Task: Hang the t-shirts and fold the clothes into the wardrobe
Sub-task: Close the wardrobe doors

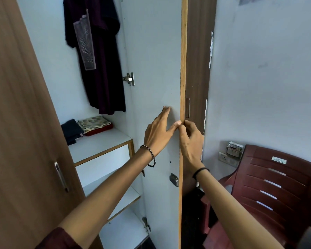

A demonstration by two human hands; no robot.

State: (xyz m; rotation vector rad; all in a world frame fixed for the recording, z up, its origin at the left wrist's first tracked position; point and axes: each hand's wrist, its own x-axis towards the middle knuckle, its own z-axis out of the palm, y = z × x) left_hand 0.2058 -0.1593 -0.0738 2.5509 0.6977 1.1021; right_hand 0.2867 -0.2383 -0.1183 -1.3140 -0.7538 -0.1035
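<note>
One brown left door with a metal handle is seen at the near left. Beyond it, inside the wardrobe, a dark t-shirt is hung at the far top, and folded clothes are stacked on a white shelf below it. The left hand is laid flat, fingers straight, against the white inner face of the open right door, its thumb stretched to the door's edge. That edge is gripped by the curled fingers of the right hand. A red plastic chair is placed at the near right.
</note>
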